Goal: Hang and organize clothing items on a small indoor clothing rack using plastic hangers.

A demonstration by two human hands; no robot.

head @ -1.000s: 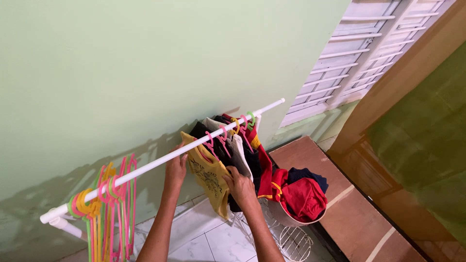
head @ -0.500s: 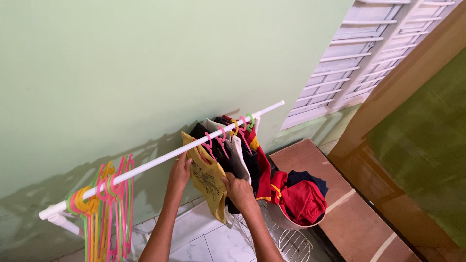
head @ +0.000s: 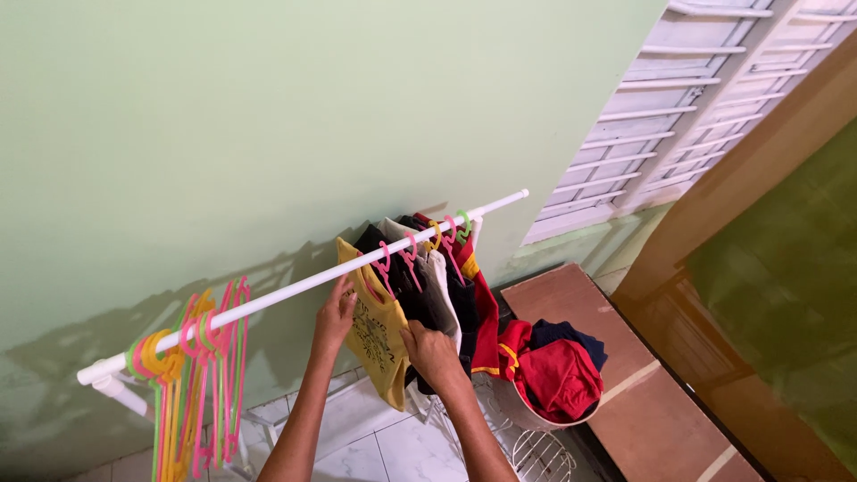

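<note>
Item: yellow printed T-shirt (head: 379,326) on a pink plastic hanger (head: 382,268), centre of the frame, leftmost of the hung row and touching the dark garment next to it.

Support: long white round rail (head: 295,287), running from lower left to upper right across the pale green wall (head: 268,116).

Left hand (head: 335,314): just below the rail, fingers closed on the shirt's upper edge by the hanger shoulder.

Right hand (head: 430,350): right of the yellow shirt, fingers curled onto the hung cloth at its lower side edge; whether it pinches the yellow shirt or the grey one beside it cannot be told.

Handling note: judged best to seat the hook squarely over the rail, then draw the fabric downward and flat with both hands so that shoulders sit level and the shirt hangs apart from its neighbour.

Nearby: bunch of spare pink, yellow and green plastic hangers (head: 192,375), lower left; round white basket (head: 536,415) of red and navy clothes, lower right, on a brown step.
</note>
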